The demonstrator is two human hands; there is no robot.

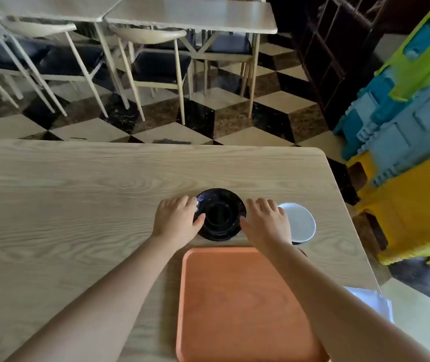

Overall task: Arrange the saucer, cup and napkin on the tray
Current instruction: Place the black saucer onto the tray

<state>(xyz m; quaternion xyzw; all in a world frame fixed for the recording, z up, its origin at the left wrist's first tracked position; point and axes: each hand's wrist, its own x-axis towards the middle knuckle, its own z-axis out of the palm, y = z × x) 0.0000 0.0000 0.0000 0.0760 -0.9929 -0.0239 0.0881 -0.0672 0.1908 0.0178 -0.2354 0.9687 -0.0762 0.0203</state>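
Observation:
A black saucer [219,214] lies on the wooden table just beyond the orange tray [237,304]. My left hand [176,222] rests at the saucer's left rim, thumb touching it, fingers spread. My right hand [266,221] sits at the saucer's right rim, thumb at its edge. A cup with a white inside [302,222] stands right of my right hand, partly hidden by it. A white napkin [374,301] lies at the table's right edge, beside my right forearm. Nothing lies on the tray.
The wooden table [78,205] ends at its right edge near stacked yellow, blue and green plastic stools [404,152]. Other tables and chairs [156,56] stand beyond, across a checkered floor.

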